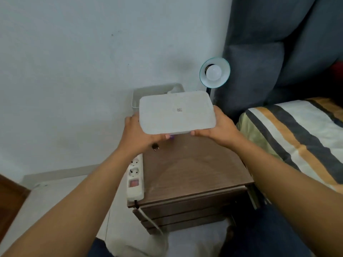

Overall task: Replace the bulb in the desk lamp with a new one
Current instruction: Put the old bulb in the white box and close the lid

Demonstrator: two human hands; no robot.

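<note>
I hold a flat white box lid [176, 112] level in the air above the nightstand [193, 173]. My left hand [138, 133] grips its left edge and my right hand [218, 129] grips its right edge. Behind the lid stands an open white box [136, 98] against the wall, its inside mostly hidden. The desk lamp [215, 72], with a teal-rimmed shade, faces me at the back right. A round white bulb [213, 72] sits in its socket, unlit.
A white power strip [135, 178] with a red switch lies along the nightstand's left edge, and a loose black plug [155, 146] lies near it. A bed with a striped cover [289, 138] and a grey headboard [278, 52] stand to the right.
</note>
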